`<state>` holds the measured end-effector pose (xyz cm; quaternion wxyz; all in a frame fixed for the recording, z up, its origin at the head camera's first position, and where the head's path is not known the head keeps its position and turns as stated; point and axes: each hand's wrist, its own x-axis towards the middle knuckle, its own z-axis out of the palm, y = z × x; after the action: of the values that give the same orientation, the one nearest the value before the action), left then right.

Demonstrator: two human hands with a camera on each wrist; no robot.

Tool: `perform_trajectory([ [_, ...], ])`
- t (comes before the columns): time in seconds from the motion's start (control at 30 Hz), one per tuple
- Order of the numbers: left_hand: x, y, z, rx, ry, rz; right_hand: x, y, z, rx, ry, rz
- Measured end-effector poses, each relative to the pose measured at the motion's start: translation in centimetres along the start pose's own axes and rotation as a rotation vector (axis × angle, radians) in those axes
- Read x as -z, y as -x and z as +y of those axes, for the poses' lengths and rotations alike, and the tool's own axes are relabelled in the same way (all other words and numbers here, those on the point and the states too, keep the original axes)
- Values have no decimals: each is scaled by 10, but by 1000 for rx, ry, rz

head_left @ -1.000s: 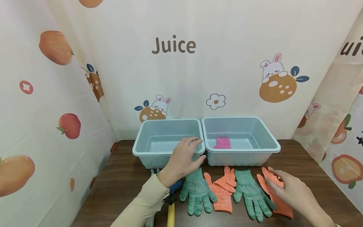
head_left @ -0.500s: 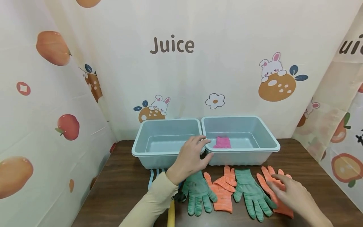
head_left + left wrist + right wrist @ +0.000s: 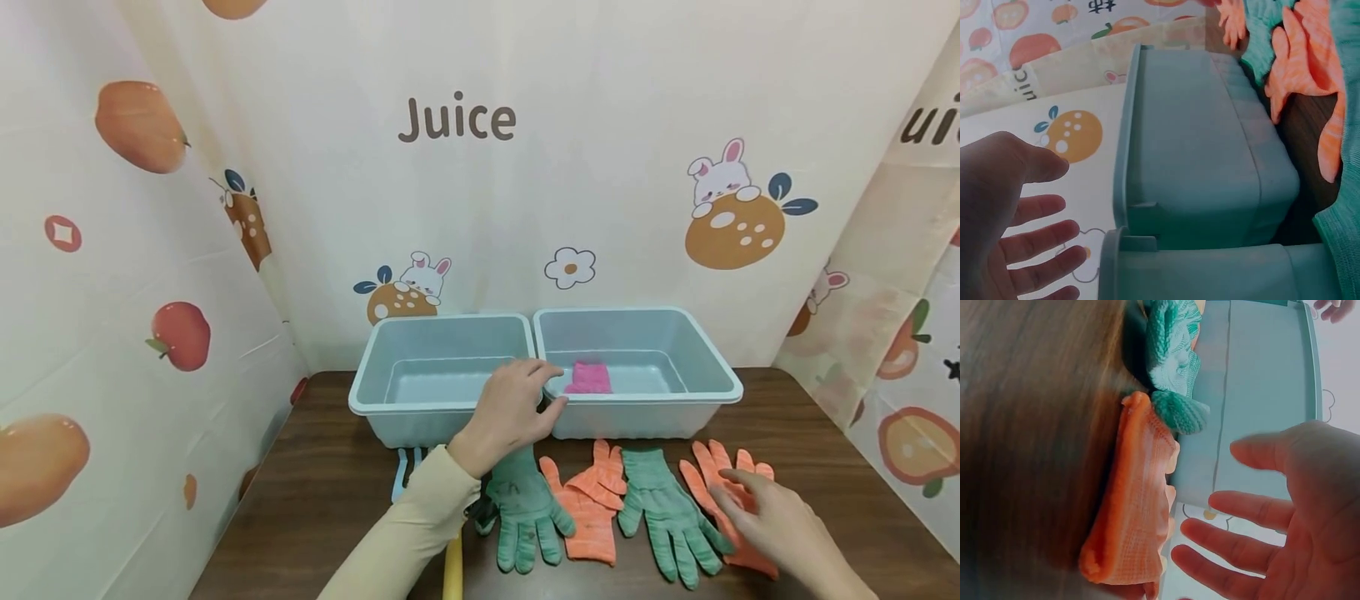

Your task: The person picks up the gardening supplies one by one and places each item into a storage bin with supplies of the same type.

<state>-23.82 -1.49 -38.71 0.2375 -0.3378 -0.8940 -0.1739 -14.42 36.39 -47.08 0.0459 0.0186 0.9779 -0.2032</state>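
My left hand point(image 3: 512, 410) hovers over the spot where the two light blue bins meet, fingers spread loosely around nothing. In the left wrist view its fingers point(image 3: 1041, 240) stand apart with the bins beside them. Over the rightmost orange glove point(image 3: 742, 533) hangs my right hand point(image 3: 783, 521), empty and relaxed; the right wrist view shows a gap between it and the glove. A green glove point(image 3: 667, 508), a folded orange glove point(image 3: 588, 521) and another green glove point(image 3: 521, 512) lie in a row to its left. My left forearm partly hides the last green glove.
The left bin point(image 3: 442, 407) stands beside the right bin point(image 3: 637, 398), which holds a folded pink cloth-like item point(image 3: 591, 377). Under my left arm, a yellow handle point(image 3: 453, 571) and blue prongs point(image 3: 401, 475) show on the brown table point(image 3: 300, 500). Printed curtains surround it.
My left hand has moved right, from over the left bin's front toward the junction of the bins. My right hand has shifted slightly right and down. The gloves have stayed put.
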Motion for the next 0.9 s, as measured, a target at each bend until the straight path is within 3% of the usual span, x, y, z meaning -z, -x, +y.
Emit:
perform_trajectory([
  [0.47, -18, -6, 10, -24, -105, 39, 2, 2, 9, -34, 41, -1],
  [0.73, -21, -10, 23, -28, -82, -21, -4, 2, 16, -39, 40, -7],
  [0.9, -27, -13, 25, -23, -103, -13, -5, 2, 18, -66, 26, 9],
])
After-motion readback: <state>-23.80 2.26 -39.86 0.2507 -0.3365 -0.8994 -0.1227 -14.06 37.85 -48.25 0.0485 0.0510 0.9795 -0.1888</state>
